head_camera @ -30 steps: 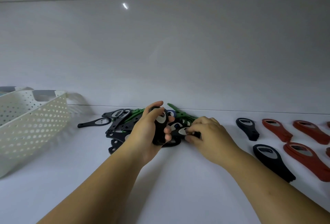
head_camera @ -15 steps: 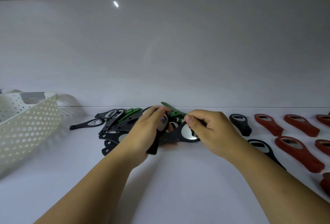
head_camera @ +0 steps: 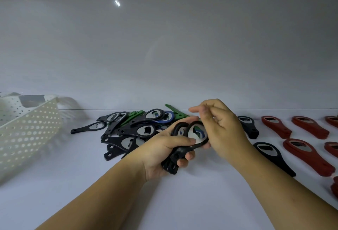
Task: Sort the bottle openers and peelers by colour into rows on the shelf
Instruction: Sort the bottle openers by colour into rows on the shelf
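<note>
Now the black opener that the right hand [head_camera: 225, 130] was lifting out of the pile half a second ago lies against the ones in the left hand [head_camera: 164, 149]. The left hand grips this bundle of black openers [head_camera: 172, 166] by the handles, fingers curled round them, held just above the shelf [head_camera: 182, 202] and just in front of the pile [head_camera: 135, 132]. The right hand is at the bundle's heads with fingers curled and forefinger out; cannot tell whether it pinches a head or only touches it. Judgement: black ones are being collected in the hand before being laid out, so no new piece has joined a row. Pile holds mostly black openers, plus green pieces [head_camera: 178, 113] and a blue opener [head_camera: 169, 118]. To the right, well apart from the pile, lie two sorted black openers [head_camera: 272, 156], then red openers [head_camera: 309, 153] in rows. Shelf is white and matt; the back wall [head_camera: 182, 55] is white and glossy, with one small light reflection. A white perforated basket [head_camera: 31, 130] stands at the left.
</note>
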